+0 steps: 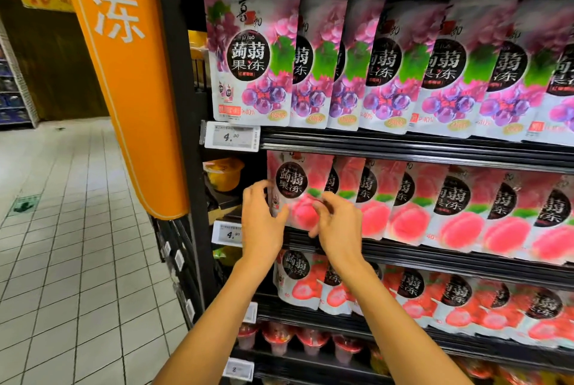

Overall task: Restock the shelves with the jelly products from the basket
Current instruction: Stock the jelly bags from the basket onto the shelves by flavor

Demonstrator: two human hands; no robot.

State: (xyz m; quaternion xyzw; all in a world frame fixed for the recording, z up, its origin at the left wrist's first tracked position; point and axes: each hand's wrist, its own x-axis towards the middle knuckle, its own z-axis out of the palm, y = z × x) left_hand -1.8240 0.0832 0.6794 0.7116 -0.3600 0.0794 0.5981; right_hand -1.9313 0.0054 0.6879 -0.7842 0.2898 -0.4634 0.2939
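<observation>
1. Hands close together but apart, both at the front peach pouch (293, 195) on the middle shelf (403, 255).
2. Left hand (262, 223): fingers curled round the pouch's left edge, thumb on its face, gripping it.
3. Right hand (338, 224): fingers curled and blurred against the pouch's lower front; cannot tell whether pinching or only touching.
4. Pouch upright, leftmost in a row of peach pouches (459, 213), overlapping the next one.
5. One level up, grape pouches (251, 58) in an overlapping row; one level down, strawberry pouches (450, 294); lower again, cups (279, 338) with red tops.
6. Black rails along every level; white price tags (231, 136) at the left end, two reading 4.90.
7. Left of the shelving, slanted orange pillar cover (124, 80) with a white character, pale tiled floor (77, 244) and a green sticker (25, 204) on it.
</observation>
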